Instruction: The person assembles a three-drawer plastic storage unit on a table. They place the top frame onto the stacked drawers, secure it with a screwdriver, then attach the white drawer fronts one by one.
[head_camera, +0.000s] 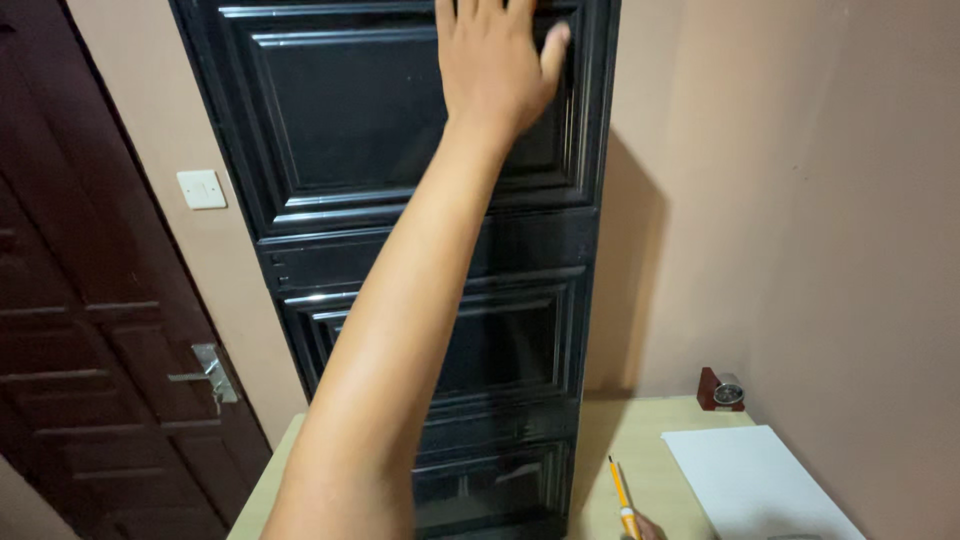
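My left hand is raised, palm flat against the upper panel of a tall black panelled door. Its fingers are spread and reach past the top of the frame, and it holds nothing. The black door stands upright on a light wooden table, against the wall. At the bottom edge only a sliver of my right hand shows. It grips a yellow pencil whose tip points up and away over the table, just right of the black door's lower corner.
A white sheet of paper lies on the table at the right. A small red-brown stand with a round dial sits in the back corner. At the left are a dark brown room door with a metal handle and a wall switch.
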